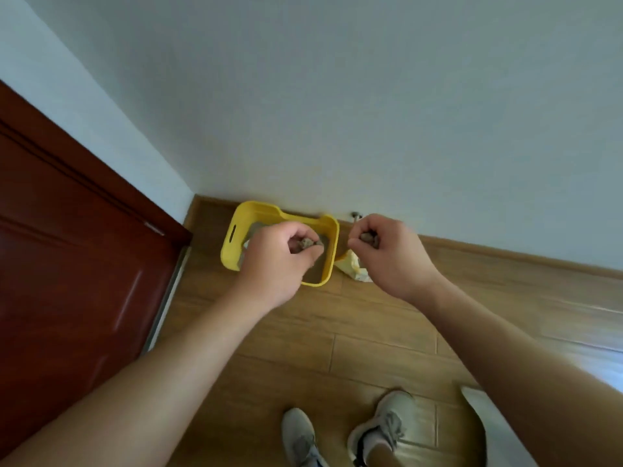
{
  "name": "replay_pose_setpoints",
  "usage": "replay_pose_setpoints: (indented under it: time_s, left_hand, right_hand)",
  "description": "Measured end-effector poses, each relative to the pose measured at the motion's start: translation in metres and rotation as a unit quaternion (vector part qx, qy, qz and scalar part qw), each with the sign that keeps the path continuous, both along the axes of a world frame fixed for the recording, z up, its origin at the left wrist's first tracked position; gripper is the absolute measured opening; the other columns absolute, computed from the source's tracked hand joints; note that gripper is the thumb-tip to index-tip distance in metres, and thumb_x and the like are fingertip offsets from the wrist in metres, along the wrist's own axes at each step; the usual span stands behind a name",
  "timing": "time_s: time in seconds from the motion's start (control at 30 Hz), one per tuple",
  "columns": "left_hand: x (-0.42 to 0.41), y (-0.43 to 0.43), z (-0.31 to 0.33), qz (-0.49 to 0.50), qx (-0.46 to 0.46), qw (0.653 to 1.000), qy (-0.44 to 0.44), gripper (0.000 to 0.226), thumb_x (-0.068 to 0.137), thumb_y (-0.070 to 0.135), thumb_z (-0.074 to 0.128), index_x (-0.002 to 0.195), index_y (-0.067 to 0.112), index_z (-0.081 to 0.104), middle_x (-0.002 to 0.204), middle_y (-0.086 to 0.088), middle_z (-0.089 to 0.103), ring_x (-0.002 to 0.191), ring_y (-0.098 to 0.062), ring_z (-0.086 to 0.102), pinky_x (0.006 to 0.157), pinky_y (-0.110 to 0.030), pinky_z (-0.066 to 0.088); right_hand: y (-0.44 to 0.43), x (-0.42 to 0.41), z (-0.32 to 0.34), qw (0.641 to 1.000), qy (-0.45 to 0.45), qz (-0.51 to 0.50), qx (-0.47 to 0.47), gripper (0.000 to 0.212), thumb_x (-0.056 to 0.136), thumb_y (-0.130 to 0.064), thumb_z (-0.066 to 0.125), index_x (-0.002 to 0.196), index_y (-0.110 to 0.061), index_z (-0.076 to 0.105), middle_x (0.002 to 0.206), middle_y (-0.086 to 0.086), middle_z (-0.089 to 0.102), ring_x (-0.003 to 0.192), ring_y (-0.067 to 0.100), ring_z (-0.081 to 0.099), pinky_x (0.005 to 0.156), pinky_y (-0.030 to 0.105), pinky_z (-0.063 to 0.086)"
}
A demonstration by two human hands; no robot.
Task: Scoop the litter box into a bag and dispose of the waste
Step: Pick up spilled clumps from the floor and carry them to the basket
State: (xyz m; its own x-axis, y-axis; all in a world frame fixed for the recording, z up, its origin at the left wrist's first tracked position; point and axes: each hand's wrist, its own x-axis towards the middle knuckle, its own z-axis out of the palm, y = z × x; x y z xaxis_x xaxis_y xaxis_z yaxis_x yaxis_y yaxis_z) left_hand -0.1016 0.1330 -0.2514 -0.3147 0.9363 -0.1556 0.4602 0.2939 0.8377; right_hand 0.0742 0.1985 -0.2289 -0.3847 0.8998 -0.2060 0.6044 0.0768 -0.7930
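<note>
A yellow litter box (pixel 236 227) stands on the wooden floor against the white wall, with grey litter (pixel 315 273) in it. My left hand (pixel 276 261) hovers over the box, its fingers closed on a grey-brown clump (pixel 306 243). My right hand (pixel 387 251) is to the right of the box, pinching another clump (pixel 367 236). Below the right hand a pale yellow bag (pixel 352 267) lies on the floor beside the box, mostly hidden by that hand.
A dark red door (pixel 74 251) fills the left side. A small metal door stop (pixel 355 216) sits at the wall's base behind the bag. My two grey sneakers (pixel 381 429) stand on the floor at the bottom. A white object's edge (pixel 478 409) shows at lower right.
</note>
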Motion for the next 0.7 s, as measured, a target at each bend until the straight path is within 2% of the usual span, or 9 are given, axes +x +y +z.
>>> replay_pose_setpoints:
  time_s: [0.13, 0.2, 0.33, 0.4, 0.53, 0.63, 0.7]
  left_hand:
    - [0.058, 0.038, 0.059, -0.066, -0.001, 0.998, 0.015, 0.015, 0.080, 0.024, 0.077, 0.076, 0.033, 0.066, 0.065, 0.004, 0.069, 0.062, -0.019, 0.065, 0.065, -0.043, 0.057]
    - [0.092, 0.058, 0.087, -0.095, 0.001, 0.995, 0.028, 0.013, 0.082, 0.023, 0.077, 0.078, 0.032, 0.067, 0.069, 0.002, 0.070, 0.066, -0.020, 0.067, 0.068, -0.042, 0.057]
    - [0.163, 0.091, 0.131, -0.140, 0.002, 0.989, 0.049, 0.013, 0.082, 0.023, 0.077, 0.078, 0.031, 0.067, 0.069, 0.005, 0.070, 0.065, -0.014, 0.067, 0.068, -0.036, 0.058]
    - [0.198, 0.101, 0.148, -0.159, -0.001, 0.986, 0.046, 0.009, 0.083, 0.023, 0.076, 0.081, 0.029, 0.069, 0.070, 0.006, 0.071, 0.066, -0.012, 0.068, 0.066, -0.033, 0.058]
    - [0.265, 0.118, 0.177, -0.202, 0.007, 0.979, 0.035, 0.012, 0.085, 0.020, 0.074, 0.080, 0.029, 0.068, 0.069, 0.006, 0.071, 0.061, -0.007, 0.067, 0.058, -0.024, 0.054]
    - [0.311, 0.131, 0.195, -0.243, 0.014, 0.970, 0.028, 0.015, 0.085, 0.020, 0.074, 0.078, 0.030, 0.067, 0.068, 0.006, 0.071, 0.062, -0.008, 0.068, 0.061, -0.028, 0.059]
    - [0.339, 0.139, 0.206, -0.276, 0.015, 0.961, 0.022, 0.017, 0.085, 0.019, 0.074, 0.076, 0.030, 0.066, 0.069, 0.006, 0.071, 0.063, -0.008, 0.067, 0.065, -0.030, 0.060]
  right_hand:
    - [0.015, 0.060, 0.057, 0.999, 0.015, -0.043, 0.007, 0.015, 0.090, -0.013, 0.062, 0.079, -0.022, 0.062, 0.071, -0.010, 0.062, 0.061, 0.004, 0.055, 0.054, 0.012, 0.039]
    - [0.024, 0.096, 0.079, 0.997, 0.017, -0.069, 0.007, 0.015, 0.090, -0.012, 0.061, 0.079, -0.022, 0.062, 0.070, -0.010, 0.062, 0.056, 0.002, 0.054, 0.050, 0.009, 0.040]
    - [0.041, 0.174, 0.114, 0.991, 0.019, -0.131, 0.012, 0.016, 0.089, -0.013, 0.063, 0.077, -0.024, 0.062, 0.076, -0.008, 0.065, 0.065, 0.003, 0.057, 0.052, 0.010, 0.040]
    - [0.046, 0.212, 0.129, 0.987, 0.022, -0.161, 0.012, 0.016, 0.089, -0.014, 0.063, 0.076, -0.024, 0.063, 0.077, -0.008, 0.065, 0.070, 0.007, 0.058, 0.056, 0.015, 0.042]
    - [0.044, 0.280, 0.154, 0.977, 0.014, -0.215, 0.011, 0.013, 0.088, -0.014, 0.063, 0.077, -0.022, 0.064, 0.075, -0.010, 0.064, 0.071, 0.006, 0.058, 0.061, 0.018, 0.043]
    - [0.039, 0.321, 0.168, 0.965, 0.007, -0.263, 0.018, 0.014, 0.087, -0.015, 0.063, 0.077, -0.023, 0.064, 0.075, -0.010, 0.065, 0.071, 0.005, 0.058, 0.060, 0.017, 0.042]
    - [0.036, 0.344, 0.179, 0.954, 0.003, -0.298, 0.022, 0.014, 0.088, -0.015, 0.063, 0.077, -0.023, 0.064, 0.074, -0.011, 0.064, 0.068, 0.004, 0.057, 0.055, 0.011, 0.041]
